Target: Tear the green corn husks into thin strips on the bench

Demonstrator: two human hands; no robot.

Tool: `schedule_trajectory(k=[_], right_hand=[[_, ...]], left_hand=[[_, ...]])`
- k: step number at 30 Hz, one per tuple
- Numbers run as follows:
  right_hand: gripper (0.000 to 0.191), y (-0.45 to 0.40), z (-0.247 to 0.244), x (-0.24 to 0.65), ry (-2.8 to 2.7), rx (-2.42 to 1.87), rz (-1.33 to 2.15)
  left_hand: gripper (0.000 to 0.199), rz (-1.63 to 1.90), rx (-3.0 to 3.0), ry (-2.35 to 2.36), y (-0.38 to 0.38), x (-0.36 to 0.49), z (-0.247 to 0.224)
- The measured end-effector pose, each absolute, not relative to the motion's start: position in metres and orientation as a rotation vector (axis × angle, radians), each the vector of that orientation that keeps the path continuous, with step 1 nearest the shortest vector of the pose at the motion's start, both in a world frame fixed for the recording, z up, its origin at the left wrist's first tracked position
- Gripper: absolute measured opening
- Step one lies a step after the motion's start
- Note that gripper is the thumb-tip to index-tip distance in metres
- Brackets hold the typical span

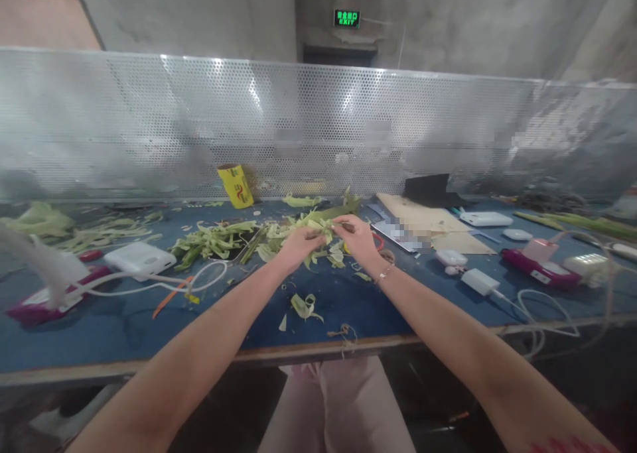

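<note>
My left hand [301,246] and my right hand [357,237] meet over the middle of the table. Both pinch a pale green leaf strip [326,228], which looks like corn husk, held between the two sets of fingertips. My right wrist wears a thin bracelet. Around and behind my hands lie more loose green strips, and a longer green leaf [338,209] stretches just beyond them. To the left rests a heap of bundled green strips [213,241]. Closer to me is a curled scrap of leaf [305,306].
A yellow tube [237,186] stands by the perforated metal screen [189,128]. Purple power strips [540,270], white cables and a white power bank [140,259] lie at both sides. Right of my hands are brown cardboard [423,217] and a tablet-like slab [398,234].
</note>
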State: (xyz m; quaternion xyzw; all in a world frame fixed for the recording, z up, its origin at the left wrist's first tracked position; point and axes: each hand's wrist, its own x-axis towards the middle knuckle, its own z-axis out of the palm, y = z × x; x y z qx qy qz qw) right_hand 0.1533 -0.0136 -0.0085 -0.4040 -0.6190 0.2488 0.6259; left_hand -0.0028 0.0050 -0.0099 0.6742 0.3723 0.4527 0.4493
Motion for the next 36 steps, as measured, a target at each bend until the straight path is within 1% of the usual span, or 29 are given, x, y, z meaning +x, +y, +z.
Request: schedule_trajectory(k=[4, 11, 16, 19, 24, 29, 32, 36], right_hand=[[0.019, -0.014, -0.007, 0.157, -1.372, -0.863, 0.590], [0.019, -0.011, -0.004, 0.164, -1.336, -0.781, 0.512], [0.018, -0.011, -0.003, 0.168, -1.362, -0.744, 0.482], [0.018, -0.011, -0.002, 0.169, -1.400, -0.702, 0.537], [0.022, -0.017, 0.003, 0.166, -1.462, -0.700, 0.725], [0.019, -0.019, 0.002, 0.168, -1.581, -0.704, 0.804], [0.018, -0.019, 0.001, 0.169, -1.596, -0.689, 0.830], [0.019, -0.018, -0.001, 0.166, -1.550, -0.723, 0.772]], left_hand=[[0.040, 1.057, 1.707, 0.852, 0.006, -0.001, -0.011], [0.031, 1.035, 1.703, 0.754, 0.008, 0.001, -0.015], [0.033, 0.997, 1.634, 0.715, 0.002, 0.003, -0.010], [0.035, 0.931, 1.524, 0.674, -0.007, 0.005, -0.002], [0.024, 0.822, 1.445, 0.644, -0.012, 0.004, 0.001], [0.030, 0.767, 1.492, 0.708, -0.008, 0.002, -0.006], [0.033, 0.783, 1.535, 0.681, -0.007, 0.001, -0.008], [0.034, 0.966, 1.578, 0.697, -0.008, 0.000, -0.006]])
